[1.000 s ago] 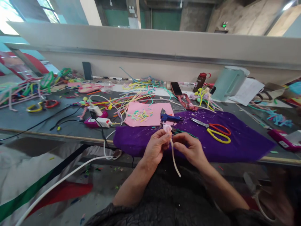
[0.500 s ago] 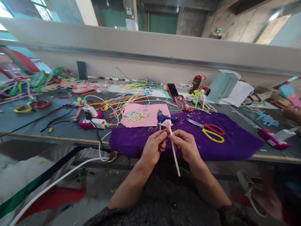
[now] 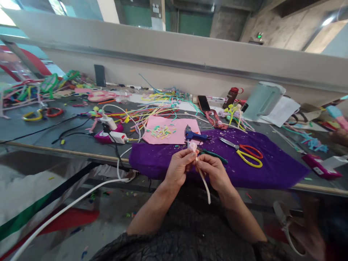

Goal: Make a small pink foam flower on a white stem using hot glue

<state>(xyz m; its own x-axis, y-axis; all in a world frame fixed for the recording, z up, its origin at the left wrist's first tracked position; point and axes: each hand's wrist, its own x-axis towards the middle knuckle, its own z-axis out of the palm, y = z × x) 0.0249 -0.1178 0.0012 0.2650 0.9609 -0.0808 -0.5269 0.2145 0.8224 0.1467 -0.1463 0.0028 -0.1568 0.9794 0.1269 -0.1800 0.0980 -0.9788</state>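
Note:
Between my two hands is a pipe-cleaner flower with a pale pink head (image 3: 193, 146) and a cream stem (image 3: 206, 185) that hangs down in a slight bend. My left hand (image 3: 176, 166) is closed, pinching just under the flower head. Thumb and fingers of my right hand (image 3: 214, 169) pinch the upper stem. Both hands are above a purple cloth (image 3: 154, 159). Just beyond them lie a blue glue gun (image 3: 197, 136) and a green-handled tool (image 3: 216, 155), partly hidden by my right hand. Scissors (image 3: 250, 156) with red and yellow handles lie open to the right.
A pink sheet (image 3: 150, 138) carries many small cut pieces. Behind it lie loose pipe cleaners (image 3: 160, 113), a phone (image 3: 203, 103), a brown bottle (image 3: 231, 97) and a pale green jug (image 3: 263, 101). Power strips (image 3: 111, 135) with cables sit at left. Another person's hand (image 3: 339, 136) shows at right.
My left fingers have shifted up closer around the flower head, and the stem hangs more bent. The view has shifted slightly; more of the green-handled tool shows.

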